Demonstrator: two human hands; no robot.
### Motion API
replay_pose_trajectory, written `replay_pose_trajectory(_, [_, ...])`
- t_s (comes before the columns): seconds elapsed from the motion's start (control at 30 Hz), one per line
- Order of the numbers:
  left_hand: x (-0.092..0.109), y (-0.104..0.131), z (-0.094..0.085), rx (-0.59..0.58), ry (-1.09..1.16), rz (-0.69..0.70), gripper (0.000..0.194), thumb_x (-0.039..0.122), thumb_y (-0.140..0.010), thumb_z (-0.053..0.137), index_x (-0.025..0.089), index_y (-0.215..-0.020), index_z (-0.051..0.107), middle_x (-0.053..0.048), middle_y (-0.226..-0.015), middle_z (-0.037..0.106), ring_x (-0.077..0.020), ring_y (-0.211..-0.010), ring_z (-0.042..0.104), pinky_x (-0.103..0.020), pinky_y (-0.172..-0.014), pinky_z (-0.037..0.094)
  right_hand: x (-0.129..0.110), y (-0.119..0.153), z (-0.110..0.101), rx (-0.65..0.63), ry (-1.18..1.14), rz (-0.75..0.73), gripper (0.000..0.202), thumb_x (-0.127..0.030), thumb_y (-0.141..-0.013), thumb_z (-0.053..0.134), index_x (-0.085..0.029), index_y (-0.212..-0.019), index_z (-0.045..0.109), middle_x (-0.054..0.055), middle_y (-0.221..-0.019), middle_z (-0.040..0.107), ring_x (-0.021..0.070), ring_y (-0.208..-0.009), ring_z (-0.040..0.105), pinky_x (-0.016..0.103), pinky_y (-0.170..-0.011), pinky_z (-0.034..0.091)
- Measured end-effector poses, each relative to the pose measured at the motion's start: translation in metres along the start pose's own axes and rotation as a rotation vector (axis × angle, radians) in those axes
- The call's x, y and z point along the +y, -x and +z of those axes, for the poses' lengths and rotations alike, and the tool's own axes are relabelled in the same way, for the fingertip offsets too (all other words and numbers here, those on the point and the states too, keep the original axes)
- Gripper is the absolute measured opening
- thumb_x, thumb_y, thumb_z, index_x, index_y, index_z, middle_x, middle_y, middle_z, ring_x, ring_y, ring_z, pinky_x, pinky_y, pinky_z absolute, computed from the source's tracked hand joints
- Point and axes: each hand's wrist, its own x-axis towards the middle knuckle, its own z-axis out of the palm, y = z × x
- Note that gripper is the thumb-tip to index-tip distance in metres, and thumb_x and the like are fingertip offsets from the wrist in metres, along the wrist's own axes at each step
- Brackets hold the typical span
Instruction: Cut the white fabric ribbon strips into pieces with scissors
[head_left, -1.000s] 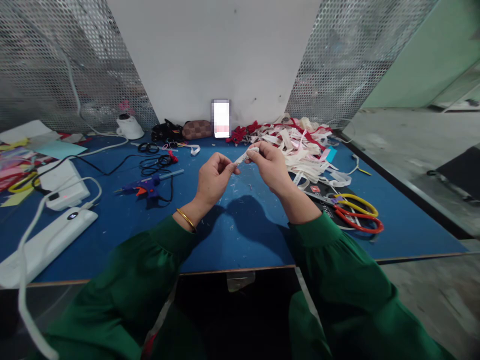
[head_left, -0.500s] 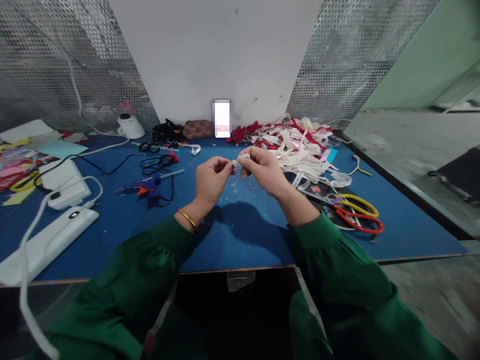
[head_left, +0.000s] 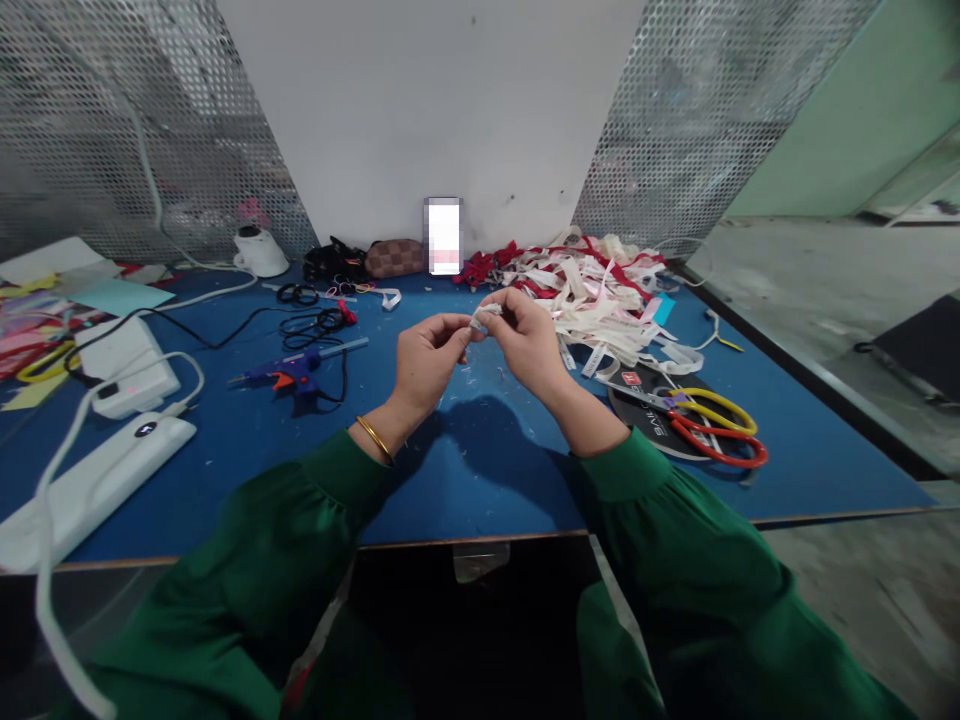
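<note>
Between my two hands, above the middle of the blue table (head_left: 480, 490), is a small piece of whitish ribbon (head_left: 486, 314), bunched up and partly covered by fingers. My left hand (head_left: 429, 360) pinches its left side between thumb and forefinger. On the other side my right hand (head_left: 523, 335) grips it with thumb and fingertips. The hands nearly meet at the ribbon. To the left lies a blue glue gun (head_left: 289, 373) with an orange trigger and a glue stick in its back.
Scissors (head_left: 697, 415) with yellow and red handles rest on a black mat at right. Behind them is a heap of cream and red ribbons (head_left: 592, 290). A lit phone (head_left: 444, 237) leans on the white panel. White power strips (head_left: 97, 490) and cables occupy the left.
My left hand has shifted slightly right and its fingers have come closer to the right hand. My right hand has turned a little around the ribbon, which both still hold.
</note>
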Motion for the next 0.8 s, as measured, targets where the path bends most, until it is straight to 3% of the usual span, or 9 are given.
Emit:
replay_pose_trajectory(0.27, [-0.006,-0.001,-0.001,0.002,-0.034,0.035,0.011,0.022,-0.080,0.070,0.018,-0.087,0.077,-0.003,-0.077,0.076,-0.0104,-0.058,0.059,-0.023,-0.055,0.049,-0.004,-0.002,-0.002,-0.080,-0.122,0.095,0.005,-0.023,-0.082,0.066,-0.019,-0.084,0.068,-0.001,-0.070,0.066,0.0142,-0.069,0.061,0.030,-0.069,0.047])
replay_pose_trajectory(0.43, [-0.004,-0.001,-0.002,-0.027,-0.031,-0.008,0.007,0.021,-0.079,0.069,0.017,-0.083,0.073,-0.003,-0.075,0.075,-0.0090,-0.053,0.056,-0.023,-0.053,0.048,-0.002,0.003,0.002,0.045,-0.015,0.027,0.005,-0.019,-0.082,0.066,-0.020,-0.082,0.070,-0.003,-0.069,0.065,0.0116,-0.063,0.054,0.028,-0.062,0.042])
replay_pose_trajectory(0.57, [-0.002,-0.001,-0.002,-0.061,-0.043,-0.053,0.012,0.029,-0.081,0.070,0.017,-0.079,0.071,-0.005,-0.074,0.075,-0.0089,-0.051,0.055,-0.023,-0.050,0.044,0.000,-0.001,-0.002,0.115,-0.049,0.044,0.004,-0.018,-0.081,0.067,-0.020,-0.082,0.071,-0.004,-0.065,0.060,0.0105,-0.059,0.050,0.027,-0.059,0.040])
replay_pose_trajectory(0.7, [-0.002,0.000,-0.002,-0.085,-0.014,-0.086,0.023,0.038,-0.090,0.062,0.017,-0.092,0.071,-0.008,-0.082,0.077,-0.0117,-0.057,0.064,-0.024,-0.051,0.046,0.000,-0.009,-0.010,0.149,-0.160,0.092,0.002,-0.018,-0.079,0.067,-0.019,-0.080,0.069,-0.003,-0.066,0.061,0.0106,-0.060,0.053,0.028,-0.061,0.043])
replay_pose_trajectory(0.8, [-0.002,0.000,-0.001,-0.078,-0.006,-0.046,0.026,0.040,-0.087,0.068,0.020,-0.103,0.065,-0.006,-0.085,0.077,-0.0142,-0.065,0.070,-0.025,-0.058,0.051,-0.001,-0.011,-0.012,0.155,-0.163,0.115,0.002,-0.018,-0.079,0.068,-0.020,-0.080,0.069,-0.003,-0.066,0.061,0.0105,-0.061,0.054,0.028,-0.061,0.045])
